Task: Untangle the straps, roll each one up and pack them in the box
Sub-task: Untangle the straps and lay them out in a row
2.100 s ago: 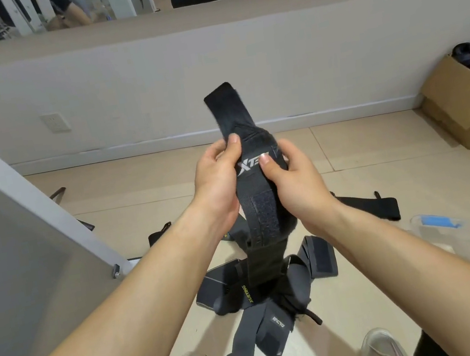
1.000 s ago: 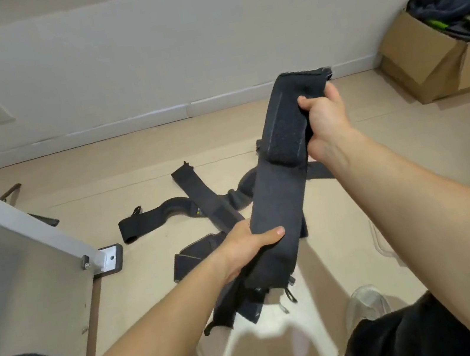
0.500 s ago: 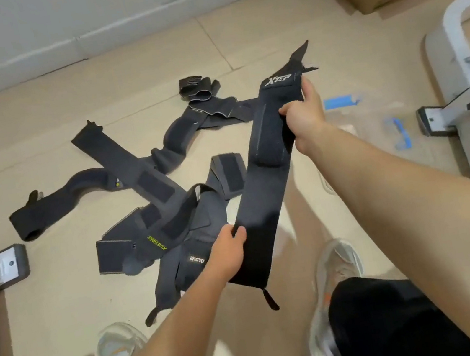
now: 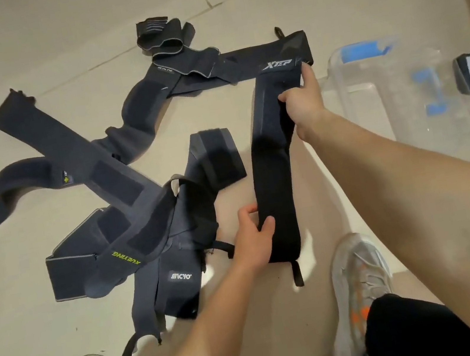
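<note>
strap (image 4: 273, 171) pulled out long between both hands, right of heap; loop tab (image 4: 297, 273) hangs off bottom end; left hand (image 4: 254, 243) grips lower part, thumb across front, other fingers curled round left edge; right hand (image 4: 305, 104) pinches right edge near top, index finger straight up along edge; other straps (image 4: 125, 196) lie in crossed tangle on floor (image 4: 260, 2) to left; clear box (image 4: 394, 95) with blue clips sits on floor just right of right hand, nothing visible inside; shoes (image 4: 360, 281) at bottom
</note>
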### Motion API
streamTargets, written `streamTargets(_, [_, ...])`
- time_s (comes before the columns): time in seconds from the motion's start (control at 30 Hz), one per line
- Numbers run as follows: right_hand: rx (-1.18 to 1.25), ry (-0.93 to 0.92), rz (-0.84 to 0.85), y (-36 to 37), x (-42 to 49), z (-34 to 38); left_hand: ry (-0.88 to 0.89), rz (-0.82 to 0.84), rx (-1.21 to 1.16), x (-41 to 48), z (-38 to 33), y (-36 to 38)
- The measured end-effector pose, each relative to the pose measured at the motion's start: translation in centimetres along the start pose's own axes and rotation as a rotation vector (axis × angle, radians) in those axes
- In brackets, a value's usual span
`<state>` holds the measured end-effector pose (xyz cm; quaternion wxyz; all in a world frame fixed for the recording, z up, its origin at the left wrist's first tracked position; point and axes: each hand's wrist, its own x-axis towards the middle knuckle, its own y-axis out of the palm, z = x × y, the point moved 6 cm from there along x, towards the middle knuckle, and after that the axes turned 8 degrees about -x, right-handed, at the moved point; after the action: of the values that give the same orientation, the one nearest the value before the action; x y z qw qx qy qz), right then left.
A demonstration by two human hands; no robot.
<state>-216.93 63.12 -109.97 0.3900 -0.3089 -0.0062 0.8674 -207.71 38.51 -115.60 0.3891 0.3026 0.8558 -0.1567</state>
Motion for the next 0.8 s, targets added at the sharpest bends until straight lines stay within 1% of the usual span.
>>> streamTargets(0.07, [0.033, 0.025, -0.016, 0.1, 0.9, -0.8, -0.016, 0.029, 0.11, 0.3, 0.8, -0.2])
streamTargets(0.13, [0.056, 0.041, -0.029, 0.1, 1.6, -1.0, 0.009, 0.056, 0.265, 0.2, 1.2, -0.2])
streamTargets(0.17, [0.058, 0.041, -0.033, 0.2, 1.9, -0.9, 0.03, 0.071, 0.293, 0.2, 1.3, -0.1])
streamTargets(0.23, [0.06, 0.018, -0.035, 0.3, 2.3, -0.3, 0.054, 0.095, 0.244, 0.1, 1.5, 0.2])
streamTargets(0.3, [0.075, -0.015, -0.033, 0.3, 2.5, 0.4, 0.026, 0.093, 0.132, 0.3, 1.8, 0.4])
streamTargets(0.37, [0.126, -0.012, -0.034, 0.1, 2.9, 0.5, -0.012, 0.054, 0.068, 0.6, 2.0, 0.1])
streamTargets(0.43, [0.156, 0.017, -0.036, -0.1, 3.2, 0.1, 0.002, -0.007, 0.1, 0.8, 2.0, -0.3])
streamTargets(0.5, [0.093, 0.039, -0.01, -0.2, 3.0, -0.8, 0.021, -0.046, 0.176, 0.9, 2.0, -0.6])
streamTargets(0.6, [-0.017, 0.095, 0.068, 0.4, 2.4, -2.5, 0.017, -0.025, 0.23, 0.3, 1.9, -0.3])
streamTargets(0.63, [-0.074, 0.121, 0.07, 0.5, 2.0, -3.0, 0.029, -0.022, 0.246, 0.0, 1.9, -0.1])
streamTargets(0.73, [-0.312, 0.129, -0.044, 0.1, 0.2, -3.8, 0.08, -0.038, 0.339, -0.9, 2.1, 0.0])
streamTargets(0.8, [-0.447, 0.05, -0.12, -0.1, -2.3, -4.4, 0.103, -0.04, 0.401, -1.3, 2.4, -0.1])
